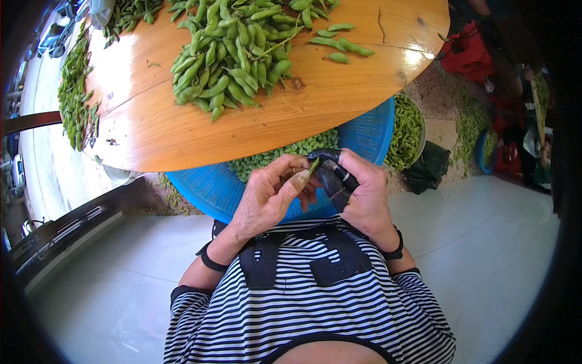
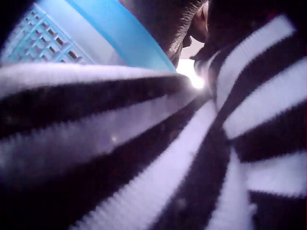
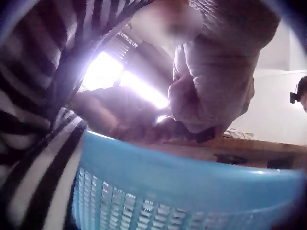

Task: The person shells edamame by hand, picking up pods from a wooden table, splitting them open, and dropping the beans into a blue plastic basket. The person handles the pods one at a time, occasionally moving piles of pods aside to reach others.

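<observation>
In the head view, my left hand (image 1: 264, 193) pinches a green soybean pod (image 1: 313, 166) between thumb and fingers. My right hand (image 1: 368, 191) meets it from the other side, its curled fingers and thumb at the pod's upper end. Black covers (image 1: 332, 185) wrap the right thumb and fingertips. Both hands are over a blue plastic basket (image 1: 383, 124) in front of the striped shirt. Shelled green beans (image 1: 318, 141) lie in it, partly hidden by the tabletop. The right wrist view shows the right hand (image 3: 218, 72) above the basket's rim; striped cloth fills most of the left wrist view.
A wooden table (image 1: 339, 91) overhangs the basket and bears a heap of soybean pods (image 1: 233, 54). Several loose pods (image 1: 344, 45) lie to its right. Beside the basket stand a bowl of green pods (image 1: 407, 133) and a dark bag (image 1: 427, 170) on the floor.
</observation>
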`<state>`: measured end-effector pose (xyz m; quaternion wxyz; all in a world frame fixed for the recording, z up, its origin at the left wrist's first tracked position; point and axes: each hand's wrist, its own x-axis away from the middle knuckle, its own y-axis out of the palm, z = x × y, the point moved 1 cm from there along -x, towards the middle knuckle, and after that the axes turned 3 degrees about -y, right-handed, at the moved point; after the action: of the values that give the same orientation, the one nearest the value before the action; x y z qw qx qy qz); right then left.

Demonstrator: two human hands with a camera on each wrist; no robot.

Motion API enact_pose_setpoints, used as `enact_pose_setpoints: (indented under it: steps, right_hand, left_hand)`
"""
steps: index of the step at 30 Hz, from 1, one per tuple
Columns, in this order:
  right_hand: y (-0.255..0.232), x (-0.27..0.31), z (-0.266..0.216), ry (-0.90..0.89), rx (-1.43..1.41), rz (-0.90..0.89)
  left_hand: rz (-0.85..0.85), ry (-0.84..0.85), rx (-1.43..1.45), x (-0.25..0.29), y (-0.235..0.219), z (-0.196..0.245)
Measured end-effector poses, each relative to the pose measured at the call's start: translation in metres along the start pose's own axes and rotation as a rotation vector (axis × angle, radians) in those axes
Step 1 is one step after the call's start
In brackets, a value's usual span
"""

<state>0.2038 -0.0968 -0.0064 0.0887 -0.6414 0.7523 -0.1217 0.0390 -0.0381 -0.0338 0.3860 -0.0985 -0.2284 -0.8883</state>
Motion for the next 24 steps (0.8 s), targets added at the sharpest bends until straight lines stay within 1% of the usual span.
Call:
enact_pose_setpoints:
  steps: [3, 5, 7, 8, 10, 11, 12, 14, 15, 17, 18, 20, 21, 23, 24]
  right_hand:
    - [-0.003, -0.001, -0.004, 0.009, 0.053, -0.017]
    - [-0.007, -0.001, -0.001, 0.020, 0.099, -0.029]
    - [-0.010, -0.002, 0.006, -0.070, 0.076, 0.067]
    - [-0.011, -0.002, 0.005, -0.069, 0.076, 0.068]
    - [-0.013, -0.003, 0.002, 0.030, 0.054, -0.048]
    - [-0.011, -0.004, 0.002, -0.016, 0.056, -0.044]
    - [-0.011, -0.004, 0.003, -0.017, 0.057, -0.044]
    - [-0.013, -0.004, 0.007, -0.078, 0.122, -0.074]
    - [-0.013, -0.005, 0.011, -0.078, 0.121, -0.075]
    - [-0.013, -0.007, 0.018, -0.155, -0.004, -0.120]
    - [-0.014, -0.006, 0.020, -0.154, -0.004, -0.119]
    - [-0.016, -0.003, 0.023, 0.095, -0.083, -0.152]
    - [-0.015, -0.002, 0.020, 0.096, -0.083, -0.152]
    - [-0.011, -0.003, 0.013, 0.239, -0.118, -0.116]
    - [-0.009, -0.002, 0.014, 0.240, -0.118, -0.117]
  left_hand:
    - [0.013, 0.009, -0.032, 0.000, 0.000, -0.001]
    - [0.061, -0.062, -0.027, -0.001, -0.001, -0.001]
    - [0.065, -0.048, -0.045, -0.002, -0.002, 0.000]
    - [0.068, -0.035, -0.063, -0.003, -0.002, 0.000]
    - [0.059, -0.052, -0.094, -0.003, 0.000, -0.003]
    - [0.053, -0.067, -0.127, -0.003, 0.001, -0.004]
    - [0.054, -0.066, -0.126, -0.003, -0.001, -0.004]
    - [-0.075, -0.209, 0.013, -0.004, -0.006, -0.005]
    - [-0.074, -0.210, 0.012, -0.003, -0.008, -0.003]
    - [-0.132, -0.308, 0.048, -0.003, -0.010, 0.001]
    - [-0.133, -0.308, 0.049, -0.002, -0.007, 0.001]
    - [-0.019, -0.079, -0.311, -0.001, 0.001, 0.002]
    - [-0.019, -0.080, -0.311, -0.002, 0.004, 0.001]
    - [0.091, 0.390, -0.687, -0.003, 0.009, 0.004]
    - [0.091, 0.389, -0.686, -0.003, 0.008, 0.002]
